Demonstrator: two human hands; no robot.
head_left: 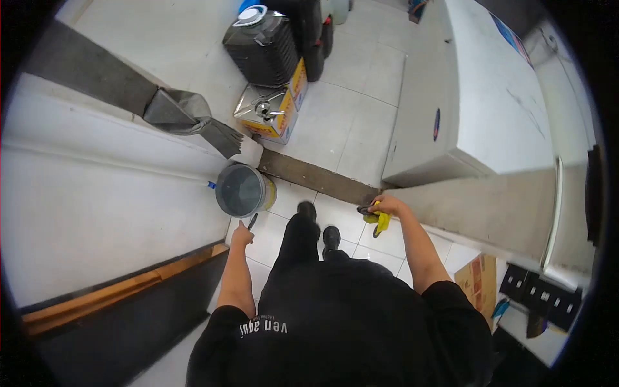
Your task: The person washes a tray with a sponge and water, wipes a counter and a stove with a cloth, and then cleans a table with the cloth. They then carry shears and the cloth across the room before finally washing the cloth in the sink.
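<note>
My left hand (242, 236) is closed around a slim dark object (253, 222) whose kind I cannot make out. Just beyond it a grey bucket (240, 191) stands on the floor against the white wall, its inside grey. Out to the right, my right hand (389, 205) grips a yellow-and-black bundle (382, 224) that looks soft, perhaps gloves; part of it hangs below the fingers. The bundle is held above the tiled floor, close to the raised step (322, 180).
Past the step stand a metal tin (264, 109), a dark jug with a white cap (261, 48) and black canisters (314, 39). A white chest-like cabinet (445, 97) is on the right. Grey cloth (187, 113) hangs at left; a cardboard piece (478, 284) lies at lower right.
</note>
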